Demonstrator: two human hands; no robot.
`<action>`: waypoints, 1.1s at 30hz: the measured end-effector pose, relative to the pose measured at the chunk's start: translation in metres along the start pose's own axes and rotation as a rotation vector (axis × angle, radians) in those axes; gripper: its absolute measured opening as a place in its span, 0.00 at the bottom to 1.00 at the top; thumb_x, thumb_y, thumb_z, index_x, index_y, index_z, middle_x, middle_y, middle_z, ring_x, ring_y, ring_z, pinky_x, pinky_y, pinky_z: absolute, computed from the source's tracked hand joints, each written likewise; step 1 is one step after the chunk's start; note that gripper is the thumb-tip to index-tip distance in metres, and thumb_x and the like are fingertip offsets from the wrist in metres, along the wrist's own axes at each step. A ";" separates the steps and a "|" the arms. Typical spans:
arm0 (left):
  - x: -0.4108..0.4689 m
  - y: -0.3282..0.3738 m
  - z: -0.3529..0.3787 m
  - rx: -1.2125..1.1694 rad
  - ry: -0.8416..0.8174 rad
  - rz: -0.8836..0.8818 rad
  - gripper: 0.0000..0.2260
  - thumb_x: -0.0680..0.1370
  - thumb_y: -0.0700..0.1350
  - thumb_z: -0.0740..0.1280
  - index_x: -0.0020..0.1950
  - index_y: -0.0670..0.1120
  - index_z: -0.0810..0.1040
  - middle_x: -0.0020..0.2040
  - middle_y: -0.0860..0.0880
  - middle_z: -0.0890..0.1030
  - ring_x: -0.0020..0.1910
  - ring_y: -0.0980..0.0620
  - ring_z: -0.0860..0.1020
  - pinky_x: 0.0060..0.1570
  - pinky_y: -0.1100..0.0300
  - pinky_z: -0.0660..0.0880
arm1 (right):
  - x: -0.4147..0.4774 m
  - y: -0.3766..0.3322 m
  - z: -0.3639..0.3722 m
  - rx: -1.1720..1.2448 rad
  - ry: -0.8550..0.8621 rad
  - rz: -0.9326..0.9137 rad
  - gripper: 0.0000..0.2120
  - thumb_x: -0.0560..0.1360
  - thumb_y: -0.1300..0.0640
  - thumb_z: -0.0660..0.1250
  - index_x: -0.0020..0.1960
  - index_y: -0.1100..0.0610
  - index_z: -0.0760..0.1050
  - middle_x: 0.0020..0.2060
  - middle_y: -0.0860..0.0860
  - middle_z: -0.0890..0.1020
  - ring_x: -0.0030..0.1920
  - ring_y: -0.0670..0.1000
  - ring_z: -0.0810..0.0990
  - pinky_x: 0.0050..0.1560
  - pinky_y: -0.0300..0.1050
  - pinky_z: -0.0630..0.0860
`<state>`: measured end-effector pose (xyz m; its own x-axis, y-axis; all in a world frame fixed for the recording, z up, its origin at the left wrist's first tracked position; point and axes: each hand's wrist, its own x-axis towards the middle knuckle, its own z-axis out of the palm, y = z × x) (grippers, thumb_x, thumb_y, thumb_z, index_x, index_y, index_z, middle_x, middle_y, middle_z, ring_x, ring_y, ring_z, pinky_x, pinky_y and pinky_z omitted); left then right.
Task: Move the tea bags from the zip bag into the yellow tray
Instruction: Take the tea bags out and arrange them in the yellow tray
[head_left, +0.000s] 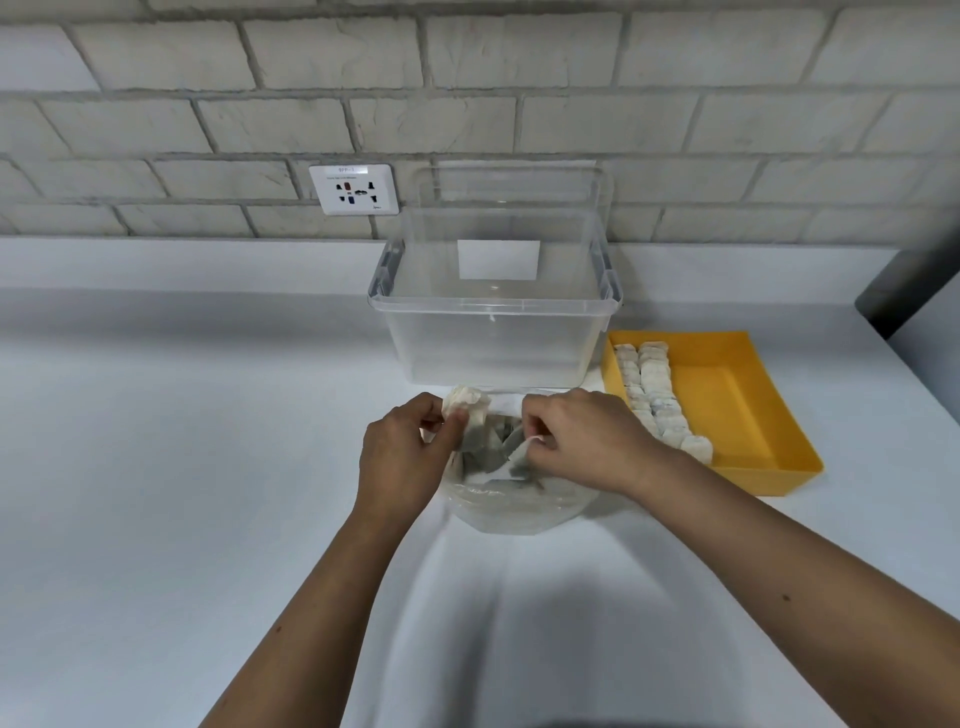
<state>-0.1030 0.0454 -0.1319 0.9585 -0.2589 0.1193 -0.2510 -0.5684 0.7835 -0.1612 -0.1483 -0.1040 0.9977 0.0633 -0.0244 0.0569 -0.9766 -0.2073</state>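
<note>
White counter (182, 415): plain surface, back edge raised and set against the brick wall (467, 78).

Clear plastic bin (493, 343): stands upright and open-topped near the back edge, about mid-width.

Yellow tray (727, 395): lies just beside the bin on its right side, toward the counter's right end; contact between the two cannot be told.

Zip bag (514, 512): clear, lies just in front of the bin.

Dark item (914, 291): at the back right corner, cut off, not identifiable.
</note>
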 end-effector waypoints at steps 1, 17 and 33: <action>-0.001 0.003 -0.001 -0.005 -0.005 -0.004 0.11 0.79 0.53 0.68 0.43 0.46 0.80 0.39 0.52 0.84 0.29 0.61 0.72 0.35 0.61 0.68 | -0.004 0.001 -0.006 0.041 0.019 -0.001 0.03 0.73 0.50 0.63 0.44 0.49 0.73 0.37 0.46 0.80 0.38 0.51 0.77 0.36 0.45 0.72; -0.016 0.064 0.043 -0.317 -0.216 -0.016 0.14 0.78 0.47 0.70 0.36 0.45 0.71 0.29 0.49 0.77 0.37 0.40 0.83 0.36 0.59 0.73 | -0.083 0.072 -0.069 0.543 0.169 0.285 0.05 0.73 0.62 0.73 0.48 0.56 0.82 0.34 0.50 0.83 0.29 0.43 0.81 0.37 0.34 0.78; -0.005 0.093 0.111 -0.318 -0.268 -0.005 0.07 0.78 0.49 0.70 0.42 0.49 0.80 0.35 0.50 0.84 0.37 0.48 0.83 0.49 0.43 0.80 | -0.082 0.180 -0.016 0.449 -0.168 0.336 0.07 0.76 0.52 0.71 0.52 0.52 0.81 0.37 0.45 0.79 0.39 0.43 0.76 0.42 0.37 0.71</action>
<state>-0.1459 -0.0931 -0.1274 0.8801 -0.4745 -0.0148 -0.1522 -0.3117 0.9379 -0.2320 -0.3324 -0.1235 0.9367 -0.1669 -0.3079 -0.3193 -0.7682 -0.5549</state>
